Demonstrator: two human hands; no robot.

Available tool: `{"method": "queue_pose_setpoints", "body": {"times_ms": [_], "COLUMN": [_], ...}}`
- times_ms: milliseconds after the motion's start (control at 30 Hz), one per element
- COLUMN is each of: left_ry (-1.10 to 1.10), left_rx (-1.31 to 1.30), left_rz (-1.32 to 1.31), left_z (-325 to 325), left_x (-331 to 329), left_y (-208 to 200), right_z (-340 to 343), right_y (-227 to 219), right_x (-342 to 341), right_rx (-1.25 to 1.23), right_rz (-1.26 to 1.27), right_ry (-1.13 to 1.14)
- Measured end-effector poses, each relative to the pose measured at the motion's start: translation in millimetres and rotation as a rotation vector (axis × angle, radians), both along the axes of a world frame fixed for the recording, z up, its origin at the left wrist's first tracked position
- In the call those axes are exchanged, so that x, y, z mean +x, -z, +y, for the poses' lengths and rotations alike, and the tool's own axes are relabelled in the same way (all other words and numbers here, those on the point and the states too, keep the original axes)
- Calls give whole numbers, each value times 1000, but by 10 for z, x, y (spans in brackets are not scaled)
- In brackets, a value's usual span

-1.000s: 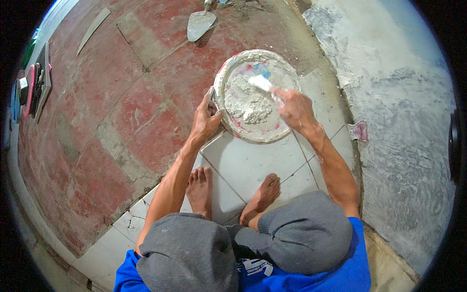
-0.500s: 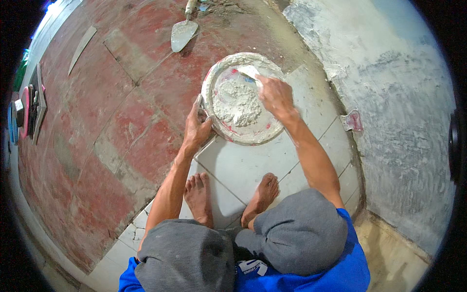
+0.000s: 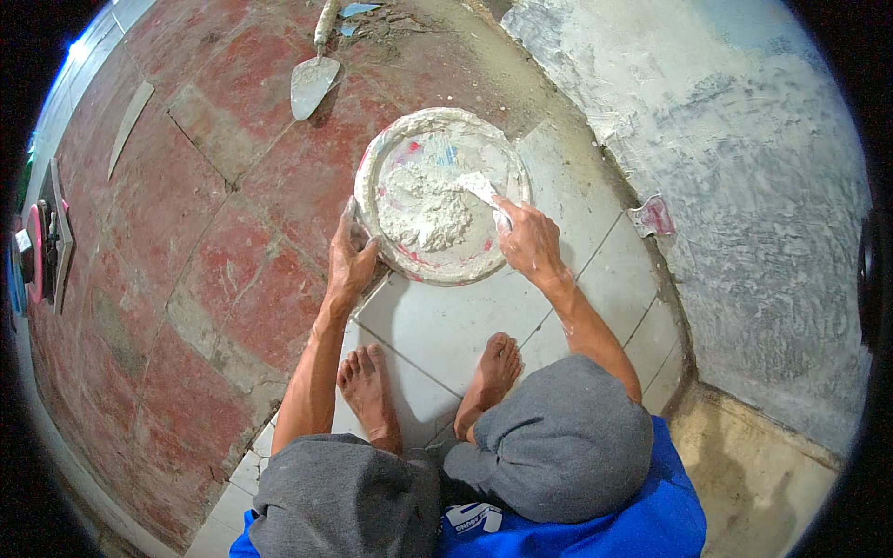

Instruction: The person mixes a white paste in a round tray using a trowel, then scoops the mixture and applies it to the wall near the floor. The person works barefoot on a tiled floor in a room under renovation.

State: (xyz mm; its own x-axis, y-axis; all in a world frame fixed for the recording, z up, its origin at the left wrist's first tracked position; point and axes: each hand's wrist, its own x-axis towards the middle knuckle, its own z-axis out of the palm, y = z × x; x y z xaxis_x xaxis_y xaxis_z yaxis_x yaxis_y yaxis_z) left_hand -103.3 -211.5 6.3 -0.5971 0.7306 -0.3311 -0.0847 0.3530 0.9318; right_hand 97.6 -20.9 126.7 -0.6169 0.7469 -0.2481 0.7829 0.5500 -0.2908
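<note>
A round tray [image 3: 446,117] with a broad, white-caked rim sits on the floor in front of the person, partly over the white tiles [image 3: 437,321] and partly over the worn red flooring [image 3: 200,251]. Inside it, a lumpy heap of whitish paste [image 3: 430,219] lies left of and near the middle; pink and blue patches show through the thin smears around it.

The right hand [image 3: 532,240] grasps a small scraper [image 3: 477,185] at the right side of the tray, fingers closed around its handle end. The white-coated blade points far and left, just beside the right edge of the heap; whether it touches the paste is hard to tell. The left hand [image 3: 351,260] is at the tray's left near rim, thumb and fingers spread apart; I cannot tell whether it grips the edge or only rests against it.

Far and left of the tray, a trowel [image 3: 314,87] lies on the red flooring, its handle pointing far, with a blue scrap [image 3: 359,10] near the handle. A pale curved strip [image 3: 129,130] lies farther left. On the right, a pinkish piece [image 3: 654,216] lies at the foot of a patchy grey-white wall [image 3: 763,223].
</note>
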Motion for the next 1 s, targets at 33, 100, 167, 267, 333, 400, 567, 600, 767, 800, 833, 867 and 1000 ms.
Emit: {"method": "queue_pose_setpoints", "body": {"times_ms": [33,100,167,267,333,400,567,600,767,800,833,867,1000], "left_ry": [14,0,-8,-15,-12,-42,-10,-19,-90,-110,-85,-59,-93], "left_rx": [-1,-10,-12,-10,-11,11,5,-39,10,24,29,34,49], "left_rz": [34,-24,-51,-42,-35,2,23,-28,-170,-186,-220,-255,-453], "left_z": [3,20,39,49,55,7,-25,-11,68,12,63,103,34], "left_x": [-8,-16,-2,25,27,3,-20,-25,-105,-73,-96,-119,-130], "left_y": [-20,-58,-103,-133,-150,34,-9,-80,-240,-239,-264,-292,-272], "right_z": [-4,151,315,348,175,56,-212,-290,-586,-591,-514,-613,-642], "right_y": [54,207,317,190,176,68,-325,-436,-64,195,338,381,331], "right_x": [19,-126,-305,-526,-265,-128,120,122,230,289,272,410,574], "right_rx": [0,80,122,-34,77,129,-299,-505,-638,-593,-522,-537,-569], "right_rz": [43,67,55,-202,-150,-63,334,384,708,614,532,597,589], "right_ry": [42,-17,-81,-180,-368,-436,54,256,372,319,248,318,377]}}
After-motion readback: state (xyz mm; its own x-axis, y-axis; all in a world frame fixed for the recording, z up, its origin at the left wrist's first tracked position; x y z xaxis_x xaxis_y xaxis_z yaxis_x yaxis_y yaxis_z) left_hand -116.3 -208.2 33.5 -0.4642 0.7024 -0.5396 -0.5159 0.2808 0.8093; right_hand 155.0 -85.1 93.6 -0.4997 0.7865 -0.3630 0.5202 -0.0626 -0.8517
